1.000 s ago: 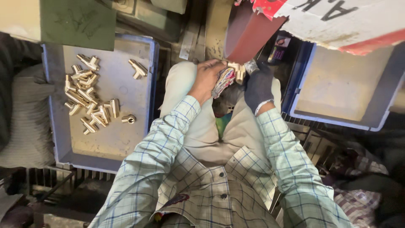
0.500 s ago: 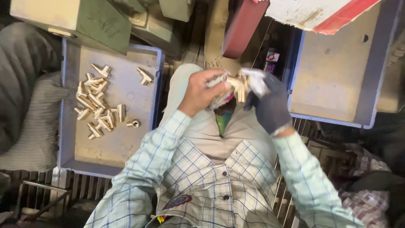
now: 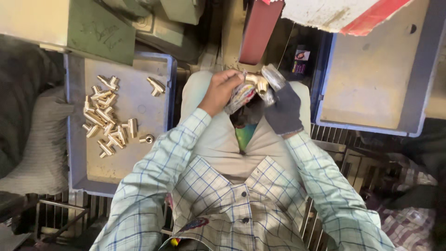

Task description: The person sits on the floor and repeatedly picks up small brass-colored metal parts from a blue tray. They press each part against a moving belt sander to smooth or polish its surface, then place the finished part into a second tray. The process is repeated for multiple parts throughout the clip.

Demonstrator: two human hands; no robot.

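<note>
Here — both hands (image 3: 253, 95) clasp shiny brass elbow fitting (image 3: 256, 82); right gloved.

shiny brass, dull cloth
your fitting (image 3: 257, 83) gleams like polished brass; your right hand (image 3: 283, 109) wears a matt dark knit glove.

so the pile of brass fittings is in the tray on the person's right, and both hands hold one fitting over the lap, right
Not quite: the head view shows the pile of brass fittings in the tray on the person's left, not right. The rest stands: the left hand and gloved right hand hold one fitting over the lap.
</note>
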